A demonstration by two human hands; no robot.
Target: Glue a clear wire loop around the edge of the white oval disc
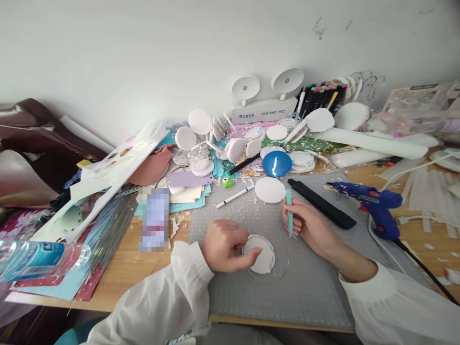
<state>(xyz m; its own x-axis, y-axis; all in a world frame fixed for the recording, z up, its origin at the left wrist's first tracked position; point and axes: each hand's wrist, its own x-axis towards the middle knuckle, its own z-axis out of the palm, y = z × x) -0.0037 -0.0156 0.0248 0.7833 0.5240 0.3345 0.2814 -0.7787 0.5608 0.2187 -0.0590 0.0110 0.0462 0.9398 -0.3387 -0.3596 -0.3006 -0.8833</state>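
Note:
My left hand (228,247) rests at the left side of a round white disc (264,258) with a raised, decorated rim; its thumb lies over the disc and the other fingers are curled. Teal tweezers (289,213) are held upright in my right hand (304,223), to the upper right of that disc. A plain white paper circle (269,190) lies just left of the tweezers' upper end. Both hands are over a grey cutting mat (280,297).
A blue glue gun (373,201) with its cable and a black bar (321,203) are on the right. White discs (236,149), a blue disc (276,164) and a pen (235,196) lie beyond the hands. A plastic bottle (43,261) is at far left.

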